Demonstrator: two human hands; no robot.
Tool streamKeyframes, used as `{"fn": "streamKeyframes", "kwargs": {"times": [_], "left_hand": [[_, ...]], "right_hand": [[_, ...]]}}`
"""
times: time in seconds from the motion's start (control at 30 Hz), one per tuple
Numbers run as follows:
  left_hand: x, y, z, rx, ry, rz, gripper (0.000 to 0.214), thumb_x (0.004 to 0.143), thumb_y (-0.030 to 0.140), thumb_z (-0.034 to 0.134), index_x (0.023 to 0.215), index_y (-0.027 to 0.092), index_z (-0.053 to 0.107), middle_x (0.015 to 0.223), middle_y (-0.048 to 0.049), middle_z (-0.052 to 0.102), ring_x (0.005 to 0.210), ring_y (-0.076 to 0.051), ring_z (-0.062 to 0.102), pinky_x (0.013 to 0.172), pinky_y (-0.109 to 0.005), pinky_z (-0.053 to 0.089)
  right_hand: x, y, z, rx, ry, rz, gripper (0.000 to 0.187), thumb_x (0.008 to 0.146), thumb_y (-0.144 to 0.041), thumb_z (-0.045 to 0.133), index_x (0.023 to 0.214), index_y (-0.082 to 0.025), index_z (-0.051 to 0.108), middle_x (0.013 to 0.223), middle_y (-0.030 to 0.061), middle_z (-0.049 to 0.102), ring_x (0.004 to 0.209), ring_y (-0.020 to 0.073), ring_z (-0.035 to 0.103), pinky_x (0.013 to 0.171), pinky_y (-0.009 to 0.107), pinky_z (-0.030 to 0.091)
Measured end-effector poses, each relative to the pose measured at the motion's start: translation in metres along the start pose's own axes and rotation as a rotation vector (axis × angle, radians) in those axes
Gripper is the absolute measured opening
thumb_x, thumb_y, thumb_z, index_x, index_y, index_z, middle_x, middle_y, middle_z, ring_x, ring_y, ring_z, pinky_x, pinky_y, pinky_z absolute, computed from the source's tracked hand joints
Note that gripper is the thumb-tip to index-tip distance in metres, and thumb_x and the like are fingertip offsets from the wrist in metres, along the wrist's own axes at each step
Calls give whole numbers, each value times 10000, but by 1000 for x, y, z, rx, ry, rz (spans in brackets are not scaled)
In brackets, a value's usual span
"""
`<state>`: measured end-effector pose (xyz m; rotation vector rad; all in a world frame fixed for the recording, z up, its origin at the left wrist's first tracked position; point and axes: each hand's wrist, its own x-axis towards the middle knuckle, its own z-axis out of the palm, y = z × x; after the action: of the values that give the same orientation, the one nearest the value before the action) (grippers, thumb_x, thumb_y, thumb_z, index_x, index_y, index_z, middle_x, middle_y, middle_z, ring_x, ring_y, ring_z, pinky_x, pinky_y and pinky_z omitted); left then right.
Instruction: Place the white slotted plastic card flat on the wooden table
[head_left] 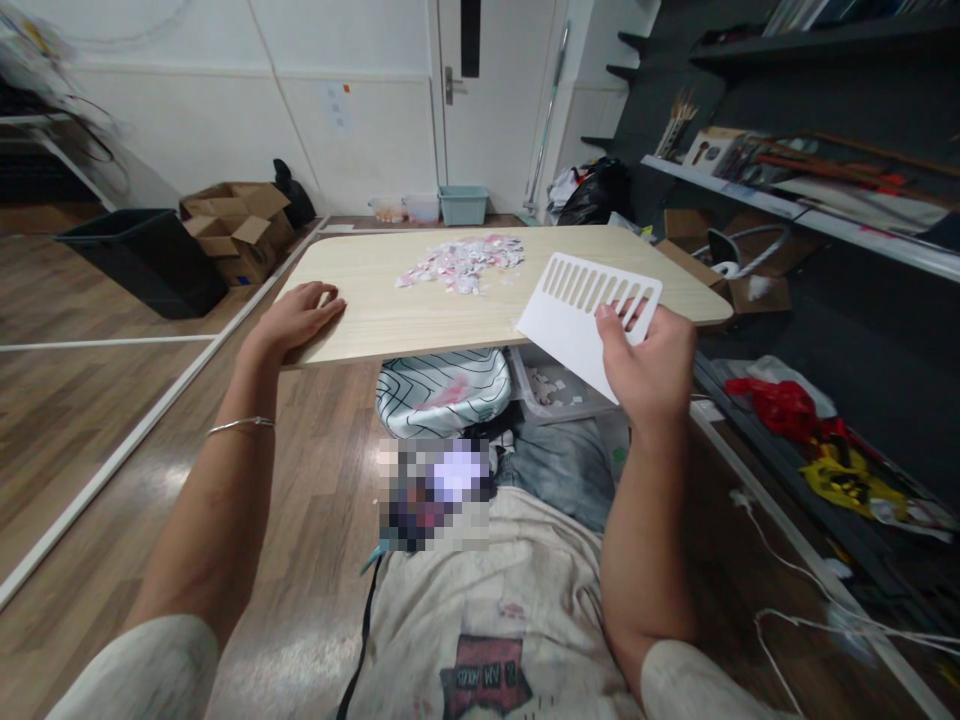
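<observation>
My right hand is closed on a white plastic card with a row of slots, held tilted above the near right edge of a low light-wood table. My left hand lies flat on the table's near left corner, fingers stretched out, holding nothing. A pile of small pink and white paper scraps sits in the middle of the tabletop, well ahead of both hands.
Under the table are a patterned cushion and a clear bin of scraps. Cardboard boxes and a black bin stand at left, cluttered dark shelves at right, cables on the floor.
</observation>
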<state>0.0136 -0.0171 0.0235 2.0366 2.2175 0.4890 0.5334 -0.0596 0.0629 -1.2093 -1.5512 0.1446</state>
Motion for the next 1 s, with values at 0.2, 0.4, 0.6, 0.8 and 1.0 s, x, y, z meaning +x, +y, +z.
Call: {"fn": "streamKeyframes", "kwargs": {"times": [0.2,0.4,0.6,0.8,1.0], "left_hand": [[-4,9,-4,0,-6,-29,660,1170,505,479,1617,70,695,1672,-233,717,1512,-361,632,1405,-482,463],[-8,18,-7,15,-15,-27,637,1177,441,466,1605,27,690,1676,-247,706,1542,-355,621,1425,-452,432],[-10,18,-8,-2,-10,-27,664,1176,466,456,1615,24,686,1665,-249,708,1483,-350,637,1403,-473,464],[-9,18,-11,10,-32,-25,665,1177,479,455,1645,59,671,1712,-230,693,1568,-364,609,1423,-478,444],[-9,17,-7,50,-24,-41,664,1196,494,423,1648,67,654,1754,-235,657,1623,-367,581,1444,-480,421]], "right_hand": [[0,1,0,1,7,-10,298,999,-574,779,865,-312,726,792,126,807,825,372,789,754,472,657],[0,1,-2,6,-39,18,311,1015,-584,789,907,-296,748,848,143,817,898,400,807,822,514,674],[1,2,-3,-1,-41,5,329,1023,-576,795,863,-300,713,811,130,790,859,380,785,825,512,671],[0,0,-3,-11,-43,-11,301,1044,-583,776,944,-299,762,844,134,807,927,397,807,850,513,679],[0,0,-4,-17,-61,-11,297,1042,-573,793,910,-311,742,837,131,803,895,389,799,852,518,682]]}}
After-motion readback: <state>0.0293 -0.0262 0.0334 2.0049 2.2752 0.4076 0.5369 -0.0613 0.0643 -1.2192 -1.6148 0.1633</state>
